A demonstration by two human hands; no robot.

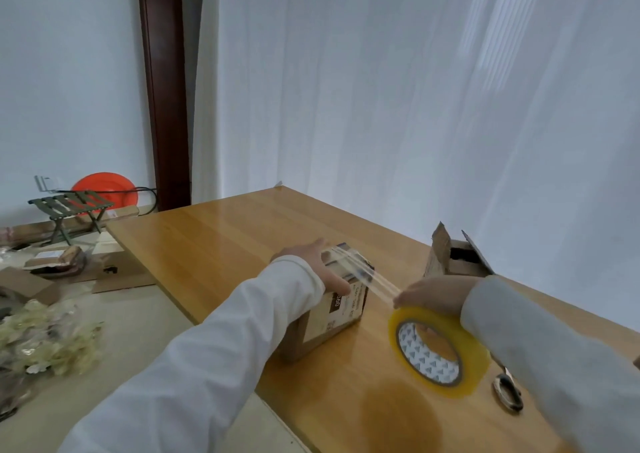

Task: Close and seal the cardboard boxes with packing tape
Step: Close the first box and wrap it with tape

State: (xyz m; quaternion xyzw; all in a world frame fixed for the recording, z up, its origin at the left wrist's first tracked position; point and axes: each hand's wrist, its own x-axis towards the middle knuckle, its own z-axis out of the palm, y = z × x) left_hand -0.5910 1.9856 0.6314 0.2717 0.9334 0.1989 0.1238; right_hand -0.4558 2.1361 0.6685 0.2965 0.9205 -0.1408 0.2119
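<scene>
Cardboard box [329, 314] lay closed on the counter [221, 237], left hand [318, 265] pressing flat on its top, fingers straight. Right hand [433, 296] gripped the tape roll [440, 352]; a tape strip [367, 276] stretched between roll and box. An open box [450, 258] stood behind, scissors [507, 392] near the right sleeve.

Looks like a spare room in someone's home being used for packing parcels, not a proper warehouse. Plain white walls, a white curtain [398, 106] along the back, dark wooden door frame [162, 88]. The wooden bench [225, 244] has a glossy finish like a dining table. Floor's a mess: flattened cardboard [114, 276], a heap of crumpled plastic wrapping [52, 341], a little folding stool [71, 210] and an orange basin [107, 187] leaning on the wall.
</scene>
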